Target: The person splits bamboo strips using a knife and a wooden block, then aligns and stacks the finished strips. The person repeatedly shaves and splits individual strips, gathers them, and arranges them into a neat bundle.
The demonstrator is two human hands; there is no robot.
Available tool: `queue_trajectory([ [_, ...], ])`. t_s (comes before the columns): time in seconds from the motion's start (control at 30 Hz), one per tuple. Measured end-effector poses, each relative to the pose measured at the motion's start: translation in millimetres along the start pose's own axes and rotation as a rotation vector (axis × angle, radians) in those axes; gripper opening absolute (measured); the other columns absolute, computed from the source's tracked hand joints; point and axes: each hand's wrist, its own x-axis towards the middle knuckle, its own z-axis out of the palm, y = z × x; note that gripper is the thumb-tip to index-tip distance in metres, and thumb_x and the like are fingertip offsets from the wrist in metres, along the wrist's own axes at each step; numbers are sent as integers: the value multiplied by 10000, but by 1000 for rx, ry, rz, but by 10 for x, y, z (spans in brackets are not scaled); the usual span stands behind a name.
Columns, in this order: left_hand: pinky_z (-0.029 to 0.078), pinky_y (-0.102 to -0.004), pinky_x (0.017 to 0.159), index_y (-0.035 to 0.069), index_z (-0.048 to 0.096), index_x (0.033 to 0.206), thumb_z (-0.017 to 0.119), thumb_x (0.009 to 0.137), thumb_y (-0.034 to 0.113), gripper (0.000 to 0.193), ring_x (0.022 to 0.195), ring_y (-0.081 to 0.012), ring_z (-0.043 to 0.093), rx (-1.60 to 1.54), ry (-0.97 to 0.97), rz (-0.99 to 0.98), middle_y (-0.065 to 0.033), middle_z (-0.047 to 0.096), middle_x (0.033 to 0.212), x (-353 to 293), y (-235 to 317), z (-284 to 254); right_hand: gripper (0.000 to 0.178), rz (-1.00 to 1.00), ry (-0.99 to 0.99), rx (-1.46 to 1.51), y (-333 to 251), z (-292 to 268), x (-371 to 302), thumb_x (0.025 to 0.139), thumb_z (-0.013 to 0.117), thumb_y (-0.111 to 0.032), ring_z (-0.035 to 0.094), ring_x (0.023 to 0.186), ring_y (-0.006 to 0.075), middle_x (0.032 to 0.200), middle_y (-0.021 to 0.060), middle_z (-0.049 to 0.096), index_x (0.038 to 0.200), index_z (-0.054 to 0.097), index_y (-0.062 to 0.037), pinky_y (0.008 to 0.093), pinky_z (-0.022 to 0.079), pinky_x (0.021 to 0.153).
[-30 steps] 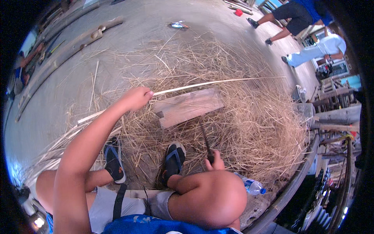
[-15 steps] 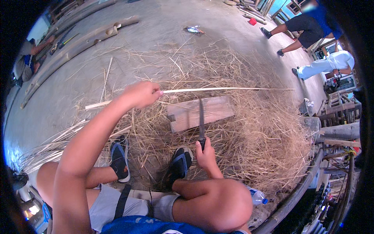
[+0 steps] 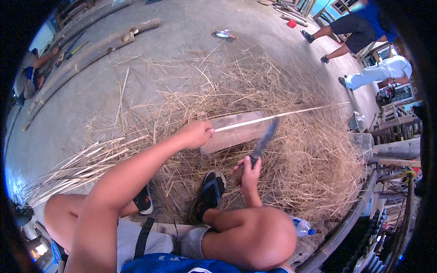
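Note:
My left hand [image 3: 198, 134] is closed on a long, thin, pale bamboo strip [image 3: 248, 123]. The strip runs to the right and slightly upward, over a flat wooden block [image 3: 232, 142] lying on the shavings. In my right hand [image 3: 249, 173] is a knife [image 3: 262, 145], gripped by its dark handle. Its dark blade points up and to the right, the tip close to the strip near the block's right end. Whether blade and strip touch, I cannot tell.
Thin shavings [image 3: 309, 168] cover the floor around the block. More pale strips [image 3: 73, 170] lie at the left. Bamboo poles [image 3: 82, 66] rest at the far left. A plastic bottle [image 3: 302, 227] lies by my right knee. Other people [image 3: 359, 29] are at the far right and far left.
My left hand has moved right and down, bringing the strip lower over the block. The knife has tilted to the right, and my right hand has shifted slightly right.

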Motion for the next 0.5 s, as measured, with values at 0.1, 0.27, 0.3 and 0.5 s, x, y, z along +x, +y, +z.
queue_trajectory([
  [0.1,552,-490,787,47,735,1021,577,1004,330,325,828,-363,720,125,-42,11,-186,746,877,201,-75,230,289,151,-190,-60,220,43,-140,1041,639,-213,633,676,157,902,50,631,1255,488,-93,357,569,586],
  [0.27,563,-527,851,26,776,944,645,955,433,428,960,-425,712,452,-112,39,-244,741,969,351,-176,15,318,71,-353,-294,486,70,-126,1007,684,-239,631,772,107,935,40,654,1249,574,-63,316,545,647],
  [0.3,561,-521,873,29,777,941,658,942,461,448,968,-428,711,545,-176,-8,-239,744,970,281,-251,-47,328,180,-349,-299,505,63,-109,1006,684,-239,633,770,108,931,42,659,1252,566,-56,314,543,657],
  [0.5,580,-421,798,10,669,1134,583,1038,465,473,840,-267,731,248,-608,-257,-163,744,979,-414,-1075,-263,322,47,-370,-239,456,76,-85,1027,643,-189,630,597,158,854,48,613,1270,490,-46,327,522,536],
])
